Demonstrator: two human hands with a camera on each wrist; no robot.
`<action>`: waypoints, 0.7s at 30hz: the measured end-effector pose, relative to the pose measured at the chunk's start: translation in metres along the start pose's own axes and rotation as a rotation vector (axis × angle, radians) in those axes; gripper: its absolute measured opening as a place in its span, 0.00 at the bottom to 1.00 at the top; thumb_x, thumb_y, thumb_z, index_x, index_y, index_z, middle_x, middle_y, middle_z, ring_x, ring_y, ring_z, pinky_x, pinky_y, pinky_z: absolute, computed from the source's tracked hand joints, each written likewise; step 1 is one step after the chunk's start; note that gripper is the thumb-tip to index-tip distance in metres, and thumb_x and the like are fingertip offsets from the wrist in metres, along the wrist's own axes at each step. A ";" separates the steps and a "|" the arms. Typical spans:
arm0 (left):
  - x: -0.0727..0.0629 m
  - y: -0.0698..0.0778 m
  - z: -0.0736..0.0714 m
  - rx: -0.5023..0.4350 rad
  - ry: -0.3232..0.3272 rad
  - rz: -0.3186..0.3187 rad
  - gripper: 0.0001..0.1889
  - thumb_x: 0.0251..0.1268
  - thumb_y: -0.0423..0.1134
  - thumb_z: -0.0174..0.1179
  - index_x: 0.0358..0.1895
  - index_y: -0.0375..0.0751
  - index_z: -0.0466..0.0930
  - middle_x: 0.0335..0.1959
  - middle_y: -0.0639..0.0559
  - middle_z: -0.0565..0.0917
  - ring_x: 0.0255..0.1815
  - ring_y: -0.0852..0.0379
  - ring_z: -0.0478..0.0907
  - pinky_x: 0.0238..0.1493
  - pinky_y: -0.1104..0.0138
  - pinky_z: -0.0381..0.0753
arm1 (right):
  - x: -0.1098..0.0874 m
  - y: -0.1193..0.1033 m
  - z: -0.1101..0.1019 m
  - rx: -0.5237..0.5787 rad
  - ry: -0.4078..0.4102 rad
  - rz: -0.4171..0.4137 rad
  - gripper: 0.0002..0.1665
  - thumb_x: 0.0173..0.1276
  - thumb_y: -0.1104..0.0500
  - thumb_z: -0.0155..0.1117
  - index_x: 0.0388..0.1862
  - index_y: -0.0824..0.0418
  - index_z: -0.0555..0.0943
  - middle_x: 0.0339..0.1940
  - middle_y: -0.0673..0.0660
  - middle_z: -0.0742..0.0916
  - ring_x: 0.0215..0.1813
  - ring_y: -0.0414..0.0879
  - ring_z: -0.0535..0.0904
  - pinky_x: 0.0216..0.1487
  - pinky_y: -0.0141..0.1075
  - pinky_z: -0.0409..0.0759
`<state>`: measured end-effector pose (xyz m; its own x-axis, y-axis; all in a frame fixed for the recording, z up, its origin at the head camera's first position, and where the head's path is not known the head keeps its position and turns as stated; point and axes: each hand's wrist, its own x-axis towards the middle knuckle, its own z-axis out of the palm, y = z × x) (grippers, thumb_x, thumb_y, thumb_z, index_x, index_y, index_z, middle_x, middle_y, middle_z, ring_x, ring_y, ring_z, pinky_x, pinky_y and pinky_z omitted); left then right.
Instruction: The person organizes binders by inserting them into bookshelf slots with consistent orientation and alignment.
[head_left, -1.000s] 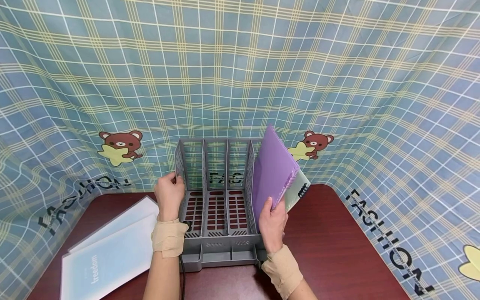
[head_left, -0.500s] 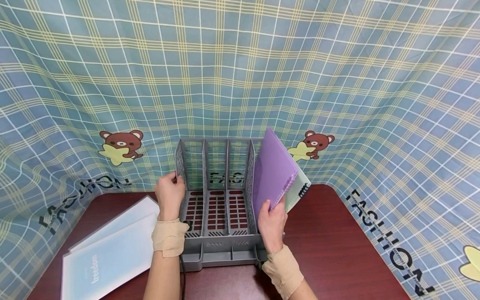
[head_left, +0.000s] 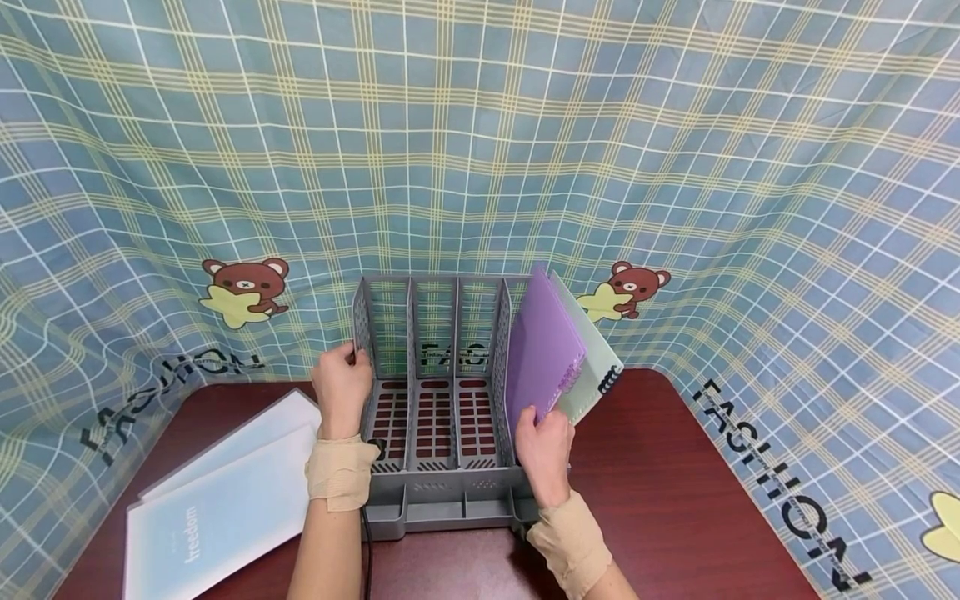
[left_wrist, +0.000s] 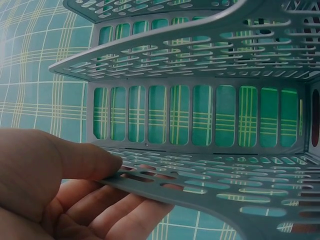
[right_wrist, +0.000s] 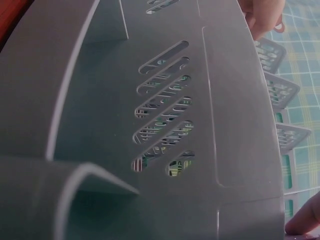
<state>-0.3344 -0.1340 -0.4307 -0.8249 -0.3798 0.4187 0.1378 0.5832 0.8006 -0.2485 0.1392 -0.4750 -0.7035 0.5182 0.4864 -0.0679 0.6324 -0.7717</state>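
Observation:
A grey desktop file organizer [head_left: 450, 483] with upright slotted dividers stands in the middle of the table. My left hand [head_left: 341, 392] pinches its left side panel [left_wrist: 200, 195] near the front edge, thumb inside and fingers outside in the left wrist view. At the rightmost compartment, my right hand [head_left: 545, 454] grips the lower front corner of a purple spiral notebook [head_left: 542, 354], which leans back into the slot. Right beside it stands a pale green notebook [head_left: 596, 362] with black rings. In the right wrist view only a fingertip [right_wrist: 304, 216] of that hand shows, past the organizer's front wall.
Two pale blue notebooks [head_left: 217, 517] lie overlapping on the dark red table [head_left: 675, 500] at the left, the front one marked "freedom". A black cable [head_left: 367, 550] runs beside the left forearm. Checked cloth [head_left: 450, 167] hangs behind and on both sides.
The purple notebook has slid down and back into the rightmost compartment, with my right hand moving slightly lower. More of the green notebook shows. My left hand keeps its hold on the side panel.

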 end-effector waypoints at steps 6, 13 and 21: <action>0.000 -0.001 -0.002 -0.003 -0.010 -0.007 0.13 0.75 0.34 0.57 0.31 0.37 0.88 0.23 0.41 0.86 0.15 0.50 0.72 0.19 0.63 0.67 | -0.001 -0.001 -0.002 0.006 -0.012 0.005 0.17 0.65 0.62 0.64 0.16 0.59 0.76 0.17 0.62 0.83 0.27 0.68 0.82 0.33 0.61 0.78; 0.000 0.001 -0.003 -0.005 -0.017 -0.019 0.14 0.76 0.35 0.57 0.30 0.37 0.86 0.21 0.42 0.84 0.14 0.50 0.70 0.19 0.62 0.67 | 0.000 0.003 -0.004 -0.016 -0.021 0.009 0.20 0.66 0.61 0.63 0.13 0.58 0.74 0.15 0.60 0.81 0.25 0.66 0.83 0.31 0.60 0.79; -0.001 0.000 -0.001 -0.007 -0.020 -0.021 0.14 0.77 0.35 0.56 0.32 0.37 0.88 0.23 0.41 0.86 0.14 0.50 0.71 0.19 0.63 0.68 | 0.000 0.003 -0.009 -0.050 -0.033 -0.035 0.19 0.65 0.62 0.63 0.14 0.58 0.73 0.17 0.62 0.82 0.25 0.70 0.82 0.29 0.62 0.77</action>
<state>-0.3333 -0.1341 -0.4310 -0.8386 -0.3775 0.3928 0.1238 0.5701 0.8122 -0.2424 0.1465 -0.4738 -0.7240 0.4769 0.4984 -0.0578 0.6780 -0.7328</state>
